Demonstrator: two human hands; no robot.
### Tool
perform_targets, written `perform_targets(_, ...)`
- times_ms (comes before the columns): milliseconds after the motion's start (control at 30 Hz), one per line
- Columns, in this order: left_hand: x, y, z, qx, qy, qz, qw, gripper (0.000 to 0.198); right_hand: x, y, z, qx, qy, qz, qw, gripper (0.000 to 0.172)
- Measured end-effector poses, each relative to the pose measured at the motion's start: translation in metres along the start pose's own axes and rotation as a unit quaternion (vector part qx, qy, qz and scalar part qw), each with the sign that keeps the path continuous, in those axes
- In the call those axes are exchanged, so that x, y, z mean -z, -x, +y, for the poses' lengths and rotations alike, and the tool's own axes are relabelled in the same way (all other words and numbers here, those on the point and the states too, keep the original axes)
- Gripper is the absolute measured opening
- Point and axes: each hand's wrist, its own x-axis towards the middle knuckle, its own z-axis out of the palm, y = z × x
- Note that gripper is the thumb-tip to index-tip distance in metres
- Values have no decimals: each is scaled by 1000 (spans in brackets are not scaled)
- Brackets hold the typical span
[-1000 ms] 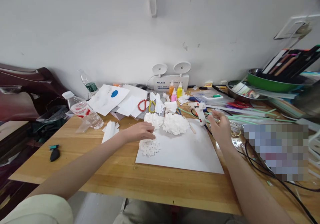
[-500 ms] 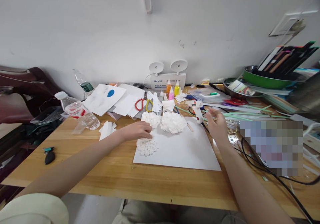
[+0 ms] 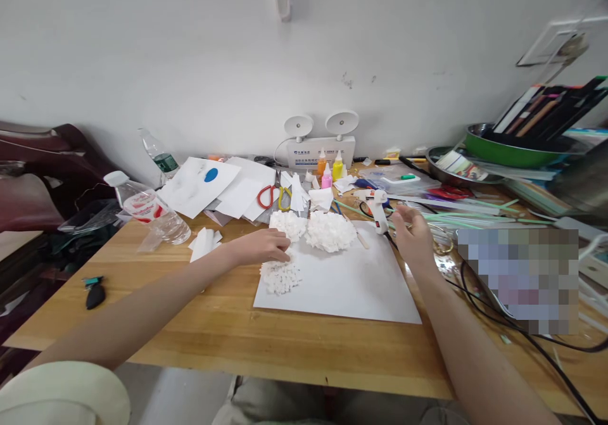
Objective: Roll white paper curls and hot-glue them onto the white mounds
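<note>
A large white sheet (image 3: 351,285) lies on the wooden table, bearing three piles or clumps of crumpled white paper bits. My left hand (image 3: 263,246), fingers bent together, rests over the sheet's left edge between the small front clump (image 3: 280,277) and the back left clump (image 3: 288,224); what is under the fingertips is hidden. The biggest clump (image 3: 330,231) sits to the right of it. My right hand (image 3: 412,234) hovers beside the sheet's right edge with fingers curled and apart, nothing seen in it. Just left of that hand is a white glue gun (image 3: 375,206).
Scissors (image 3: 266,196), paper sheets (image 3: 251,187) and small paint bottles (image 3: 327,177) stand or lie behind. Water bottles (image 3: 154,213) are at the left. Green sticks, a black cable (image 3: 536,342), a blurred-out tablet-like object (image 3: 522,279) and a green bowl (image 3: 517,149) fill the right.
</note>
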Motion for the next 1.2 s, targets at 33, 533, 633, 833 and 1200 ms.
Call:
perform_targets(33,0,0,0,2,2,0,1000,27,0,0,-1,-2,-1,-2,1000,36)
perform_targets(533,-21,16,30,222,93,146,960,19,1,4,-7,-32,-36,-12,999,35)
perform_targets(633,-29,13,36,244,79,166,952,19,1,4,-7,-30,-42,-15,999,34)
perform_targets(833,-30,4,41,260,70,169,948,18,3,6,-12,-24,-32,-21,999,33)
perform_targets(1200,-34,10,52,315,88,231,916,10,-2,12,-16,5,-50,-21,999,32)
